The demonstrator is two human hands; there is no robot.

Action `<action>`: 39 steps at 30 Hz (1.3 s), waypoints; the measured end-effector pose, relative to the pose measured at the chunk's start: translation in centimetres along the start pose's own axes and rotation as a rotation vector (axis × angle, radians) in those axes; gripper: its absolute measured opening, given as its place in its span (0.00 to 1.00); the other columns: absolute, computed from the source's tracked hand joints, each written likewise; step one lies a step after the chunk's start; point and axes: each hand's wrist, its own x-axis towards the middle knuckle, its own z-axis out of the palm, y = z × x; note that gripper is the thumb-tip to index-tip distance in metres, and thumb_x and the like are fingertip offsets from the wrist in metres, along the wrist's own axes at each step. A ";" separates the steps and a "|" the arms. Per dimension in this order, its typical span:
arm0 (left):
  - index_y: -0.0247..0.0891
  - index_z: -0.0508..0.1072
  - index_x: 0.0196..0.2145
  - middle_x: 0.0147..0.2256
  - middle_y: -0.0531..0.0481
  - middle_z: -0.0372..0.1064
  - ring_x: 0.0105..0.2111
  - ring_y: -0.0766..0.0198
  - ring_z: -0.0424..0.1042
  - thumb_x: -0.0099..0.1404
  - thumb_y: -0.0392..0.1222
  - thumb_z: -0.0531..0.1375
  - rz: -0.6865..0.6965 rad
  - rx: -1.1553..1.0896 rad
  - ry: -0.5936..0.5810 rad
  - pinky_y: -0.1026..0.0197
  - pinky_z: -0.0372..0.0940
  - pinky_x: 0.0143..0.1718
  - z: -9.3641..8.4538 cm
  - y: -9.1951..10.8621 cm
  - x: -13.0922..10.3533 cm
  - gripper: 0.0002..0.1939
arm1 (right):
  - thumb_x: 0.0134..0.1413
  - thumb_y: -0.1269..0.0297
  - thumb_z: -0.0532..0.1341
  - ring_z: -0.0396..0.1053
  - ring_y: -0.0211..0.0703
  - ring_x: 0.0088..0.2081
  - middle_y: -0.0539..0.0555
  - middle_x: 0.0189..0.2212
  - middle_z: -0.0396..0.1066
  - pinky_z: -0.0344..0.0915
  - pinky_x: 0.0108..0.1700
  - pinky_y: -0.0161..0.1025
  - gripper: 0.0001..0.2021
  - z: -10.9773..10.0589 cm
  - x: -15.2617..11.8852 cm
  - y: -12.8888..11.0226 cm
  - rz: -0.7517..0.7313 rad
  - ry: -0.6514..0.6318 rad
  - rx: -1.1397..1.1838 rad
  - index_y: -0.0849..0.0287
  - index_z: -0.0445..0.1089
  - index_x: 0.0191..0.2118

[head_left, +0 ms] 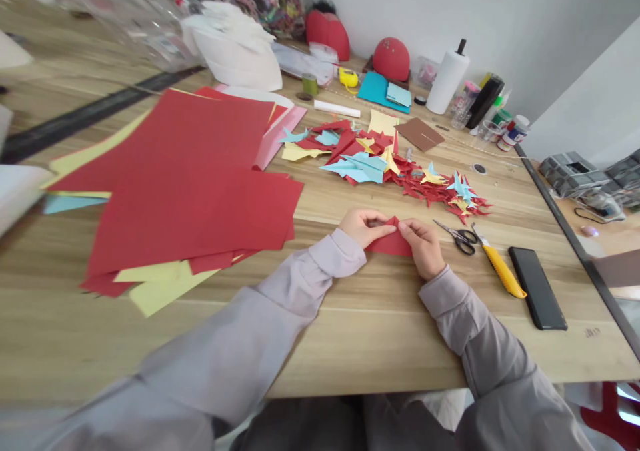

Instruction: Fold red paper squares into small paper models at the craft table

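Observation:
A small red paper piece (pixel 391 243) with a folded, pointed top is held between my two hands, low over the wooden table. My left hand (pixel 364 228) pinches its upper left part between thumb and fingers. On the other side, my right hand (pixel 423 243) grips the upper right edge near the tip. Just beyond the hands lies a pile of folded red, blue and yellow paper shapes (pixel 367 166). Black-handled scissors (pixel 464 240) and a yellow utility knife (pixel 504 271) rest to the right of my right hand.
Large red sheets (pixel 200 198) over yellow ones cover the table's left part. A black phone (pixel 537 288) lies at the right. Farther back stand a white paper roll (pixel 448 81), small bottles (pixel 514 133) and a yellow tape measure (pixel 349 77). A brown sheet (pixel 420 134) lies behind the pile.

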 end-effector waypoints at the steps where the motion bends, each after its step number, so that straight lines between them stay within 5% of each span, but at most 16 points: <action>1: 0.34 0.79 0.26 0.25 0.48 0.76 0.25 0.63 0.71 0.39 0.49 0.71 -0.002 0.005 0.001 0.61 0.67 0.29 0.0 -0.1 0.0 0.18 | 0.47 0.48 0.63 0.66 0.39 0.28 0.48 0.24 0.72 0.63 0.33 0.36 0.15 0.0 0.0 0.0 -0.002 -0.001 -0.010 0.57 0.73 0.28; 11: 0.36 0.80 0.29 0.34 0.46 0.78 0.40 0.53 0.74 0.45 0.58 0.67 0.017 0.000 0.003 0.54 0.67 0.45 0.1 0.7 -0.5 0.22 | 0.48 0.47 0.62 0.64 0.39 0.28 0.49 0.23 0.70 0.62 0.33 0.36 0.17 -0.1 0.2 0.1 -0.059 0.070 -0.093 0.58 0.72 0.27; 23: 0.36 0.79 0.26 0.29 0.45 0.77 0.31 0.57 0.75 0.46 0.50 0.67 0.103 0.076 0.067 0.57 0.69 0.36 0.1 0.0 -0.3 0.14 | 0.44 0.43 0.62 0.59 0.35 0.24 0.48 0.21 0.66 0.58 0.28 0.34 0.20 0.0 0.1 -0.3 -0.025 0.062 -0.138 0.58 0.68 0.25; 33: 0.35 0.79 0.26 0.29 0.45 0.78 0.32 0.56 0.75 0.47 0.48 0.66 0.082 0.051 0.042 0.56 0.69 0.37 0.0 0.1 -0.2 0.13 | 0.45 0.45 0.62 0.49 0.32 0.20 0.44 0.16 0.54 0.47 0.22 0.33 0.20 0.1 0.2 -0.2 -0.016 0.004 -0.227 0.58 0.63 0.22; 39: 0.35 0.79 0.24 0.27 0.46 0.77 0.31 0.58 0.74 0.44 0.51 0.67 0.003 -0.017 0.020 0.56 0.67 0.38 -0.1 0.4 -0.2 0.15 | 0.45 0.45 0.62 0.50 0.33 0.21 0.45 0.17 0.56 0.48 0.22 0.33 0.19 0.0 0.2 -0.1 -0.033 -0.020 -0.295 0.58 0.63 0.22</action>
